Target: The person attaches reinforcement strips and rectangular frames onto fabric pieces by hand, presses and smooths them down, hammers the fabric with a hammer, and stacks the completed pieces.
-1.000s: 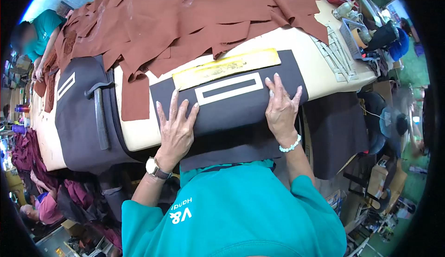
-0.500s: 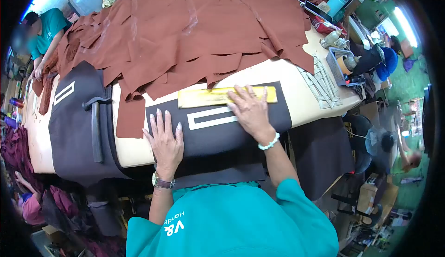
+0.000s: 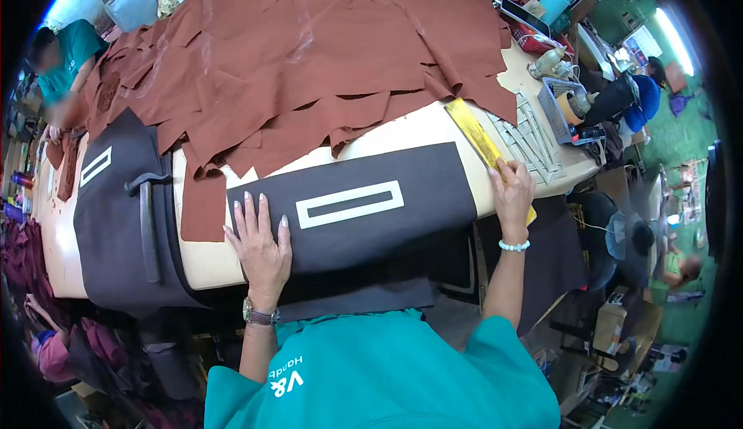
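I see the dark panel [image 3: 379,239] beneath the left hand [image 3: 263,247], which lies flat on its left end with fingers spread, the pale rectangular frame [image 3: 354,215] sitting on it at that hand's two o'clock. The right hand [image 3: 512,189] is closed around the yellow bar [image 3: 475,134], whose longer part points to eleven o'clock from my fingers. Outward, I have a hammer [image 3: 149,232] at the left hand's nine to ten, brown sheets [image 3: 333,50] at the panel's twelve, and pale strips [image 3: 534,139] at the right hand's one.
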